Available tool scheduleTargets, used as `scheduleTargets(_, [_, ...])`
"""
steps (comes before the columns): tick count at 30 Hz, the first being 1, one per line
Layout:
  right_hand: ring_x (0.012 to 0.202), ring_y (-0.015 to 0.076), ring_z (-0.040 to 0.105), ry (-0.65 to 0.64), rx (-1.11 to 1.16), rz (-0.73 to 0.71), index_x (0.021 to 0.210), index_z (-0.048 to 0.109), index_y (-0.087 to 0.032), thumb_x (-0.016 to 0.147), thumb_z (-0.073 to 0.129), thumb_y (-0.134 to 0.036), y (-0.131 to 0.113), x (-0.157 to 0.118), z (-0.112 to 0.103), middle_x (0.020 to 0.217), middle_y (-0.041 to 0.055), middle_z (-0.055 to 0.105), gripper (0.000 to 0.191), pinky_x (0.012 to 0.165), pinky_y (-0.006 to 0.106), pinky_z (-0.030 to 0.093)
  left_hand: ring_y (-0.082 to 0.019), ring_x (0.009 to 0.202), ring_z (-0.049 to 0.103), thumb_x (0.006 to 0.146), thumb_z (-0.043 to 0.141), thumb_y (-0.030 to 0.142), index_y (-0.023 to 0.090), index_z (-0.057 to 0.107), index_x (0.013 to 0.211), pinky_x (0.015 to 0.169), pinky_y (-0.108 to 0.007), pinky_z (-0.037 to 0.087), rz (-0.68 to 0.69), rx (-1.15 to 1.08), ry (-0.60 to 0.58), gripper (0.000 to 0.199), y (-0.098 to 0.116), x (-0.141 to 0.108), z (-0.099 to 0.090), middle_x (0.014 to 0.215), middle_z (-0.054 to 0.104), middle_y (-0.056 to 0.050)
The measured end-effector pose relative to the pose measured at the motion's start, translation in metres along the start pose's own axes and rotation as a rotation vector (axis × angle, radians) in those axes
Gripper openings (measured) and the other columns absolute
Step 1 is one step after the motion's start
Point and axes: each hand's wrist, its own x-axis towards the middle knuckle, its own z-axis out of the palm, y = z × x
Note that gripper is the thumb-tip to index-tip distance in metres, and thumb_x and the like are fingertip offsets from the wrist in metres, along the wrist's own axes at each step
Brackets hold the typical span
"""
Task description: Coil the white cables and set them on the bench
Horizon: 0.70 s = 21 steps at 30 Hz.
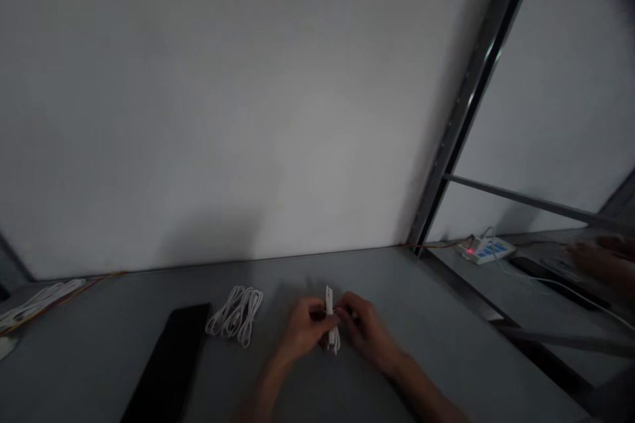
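The left hand (305, 329) and right hand (366, 332) meet around a white cable bundle (329, 301), which stands nearly upright between them. The fingers (346, 312) of both hands are curled narrowly in from either side, pinching the bundle, with its upper end rising above them and its lower loops hanging just below.

No writing can be read on the bundle. Left of the bundle, a coiled white cable (235, 316) lies on the grey surface (436, 324), and further left again is a black slab-like device (169, 363). Well left of the bundle, near the wall, lies another white cable (34, 304), with a thin orange wire (102, 281) beside it.

Well right of the bundle, beyond a metal frame upright (461, 106), sits a white power strip (483, 250) with a red light and blue panels; its markings are too blurred to read. Further right, a second person's blurred hand (592, 263) hovers above a black device (550, 281).
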Motion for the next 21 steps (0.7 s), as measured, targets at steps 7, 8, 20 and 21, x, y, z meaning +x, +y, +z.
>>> scheduleTargets(7, [0.038,0.0070,0.035,-0.224,0.502,0.462,0.068,0.049,-0.018,0.080,0.051,-0.068,0.000,0.006,-0.007,0.050,-0.0069,0.040,0.051,0.035,0.020,0.034,-0.015,0.063,0.058,0.077,0.058,0.026,0.015,0.068,0.079,0.059,-0.024,0.040,0.207,0.369,0.037,0.014,0.008,-0.007,0.005,0.068,0.066,-0.003])
scheduleTargets(8, [0.037,0.0061,0.033,-0.237,0.518,0.457,0.068,0.049,-0.018,0.079,0.053,-0.067,0.001,0.006,-0.009,0.049,-0.0077,0.040,0.050,0.034,0.019,0.032,-0.015,0.064,0.058,0.077,0.058,0.026,0.015,0.068,0.079,0.059,-0.024,0.040,0.212,0.365,0.024,0.015,0.009,-0.007,0.005,0.069,0.066,-0.003])
scheduleTargets(20, [0.067,0.0154,0.053,-0.009,-0.098,-0.134,0.082,0.061,-0.016,0.092,0.042,-0.026,-0.003,-0.001,-0.003,0.076,0.0063,0.061,0.024,0.064,0.026,0.040,-0.009,0.048,0.046,0.056,0.071,0.041,0.016,0.058,0.061,0.047,-0.022,0.034,-0.230,-0.297,-0.008,0.029,-0.004,0.002,-0.003,0.052,0.052,0.005])
scheduleTargets(21, [0.066,0.0154,0.053,0.007,-0.089,-0.110,0.081,0.061,-0.016,0.092,0.042,-0.027,-0.003,-0.001,-0.002,0.075,0.0061,0.061,0.025,0.063,0.026,0.040,-0.010,0.047,0.046,0.057,0.071,0.042,0.017,0.058,0.063,0.047,-0.023,0.035,-0.195,-0.250,0.006,0.029,-0.004,0.002,-0.003,0.052,0.052,0.005])
